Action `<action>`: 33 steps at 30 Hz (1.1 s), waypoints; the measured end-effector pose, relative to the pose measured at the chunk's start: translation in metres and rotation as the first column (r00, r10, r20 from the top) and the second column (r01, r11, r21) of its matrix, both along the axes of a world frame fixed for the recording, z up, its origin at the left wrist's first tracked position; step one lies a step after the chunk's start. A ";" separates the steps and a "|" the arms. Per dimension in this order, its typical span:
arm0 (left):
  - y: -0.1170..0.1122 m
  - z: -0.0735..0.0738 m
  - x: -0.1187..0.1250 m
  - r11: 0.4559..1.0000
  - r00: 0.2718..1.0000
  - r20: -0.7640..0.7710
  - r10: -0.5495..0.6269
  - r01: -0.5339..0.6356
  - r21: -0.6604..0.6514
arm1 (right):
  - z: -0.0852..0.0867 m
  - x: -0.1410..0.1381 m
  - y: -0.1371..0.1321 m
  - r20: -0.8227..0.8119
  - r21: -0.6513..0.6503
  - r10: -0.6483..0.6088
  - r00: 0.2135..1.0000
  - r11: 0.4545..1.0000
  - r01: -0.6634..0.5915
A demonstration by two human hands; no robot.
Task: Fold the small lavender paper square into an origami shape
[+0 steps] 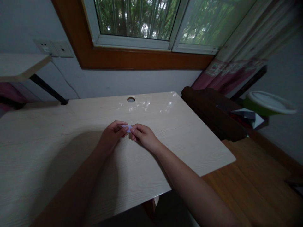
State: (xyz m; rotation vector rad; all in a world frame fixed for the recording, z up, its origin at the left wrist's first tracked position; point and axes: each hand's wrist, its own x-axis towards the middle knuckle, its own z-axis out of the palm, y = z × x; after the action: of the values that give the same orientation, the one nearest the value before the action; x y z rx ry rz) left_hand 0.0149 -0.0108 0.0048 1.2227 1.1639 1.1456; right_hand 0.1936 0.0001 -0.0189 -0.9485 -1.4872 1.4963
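Observation:
Between my two hands is a small, pale lavender piece that looks like folded paper [127, 128], held just above the pale wooden desk. My left hand [115, 130] pinches its left side, thumb in front and fingers curled behind. On the other side, my right hand [142, 132] grips the right edge between thumb and forefinger. Fingers cover both ends of the piece, so its full shape is hidden. The desk [151, 160] lies under both hands and forearms.
A round cable hole [131, 99] sits near the desk's back edge. At the left, a raised shelf [21, 67] stands on black legs. Right of the desk are a dark brown piece of furniture [213, 110] and a green-and-white round object [270, 102]. A window [139, 19] is ahead.

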 end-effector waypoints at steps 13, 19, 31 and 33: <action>-0.001 0.001 -0.002 0.999 0.994 -0.108 0.003 -0.008 -0.049 | 0.010 0.001 -0.005 0.166 0.155 -0.091 0.982 0.986 0.065; -0.001 0.000 0.001 0.993 0.999 0.051 0.001 0.005 -0.116 | 0.009 0.002 -0.002 0.134 0.202 -0.239 0.962 0.957 0.210; -0.003 0.002 -0.004 0.977 0.982 0.033 -0.185 0.187 -0.101 | 0.015 0.006 -0.002 0.227 0.348 -0.341 0.912 0.903 0.251; -0.004 0.006 -0.003 0.980 0.984 0.025 -0.175 0.176 -0.088 | 0.018 0.007 -0.003 0.261 0.380 -0.301 0.917 0.906 0.189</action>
State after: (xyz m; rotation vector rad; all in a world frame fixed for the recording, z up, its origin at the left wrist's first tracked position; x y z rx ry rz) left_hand 0.0117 -0.0143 0.0104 1.2187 1.0606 0.9605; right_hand 0.2005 -0.0031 -0.0011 -1.1439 -1.7106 0.8853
